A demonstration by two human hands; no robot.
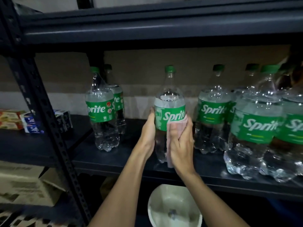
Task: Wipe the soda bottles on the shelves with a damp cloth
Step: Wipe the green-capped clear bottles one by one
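Note:
A clear Sprite bottle (169, 102) with a green cap and label stands at the middle of the dark shelf (114, 159). My left hand (148, 136) grips its left side. My right hand (179, 145) presses a pale pink cloth (178, 124) against the bottle's front right, fingers wrapped over the cloth. The cloth hangs down beside the bottle's lower part. Two more Sprite bottles (102, 110) stand to the left, one behind the other. Several others (255, 128) crowd the right end of the shelf.
A white bowl-like container (157, 208) sits below the shelf edge. The black perforated upright (41, 104) of the rack stands at the left, with small boxes (32, 123) on the neighbouring shelf. Cardboard boxes (21, 182) lie lower left. An upper shelf (147, 30) hangs overhead.

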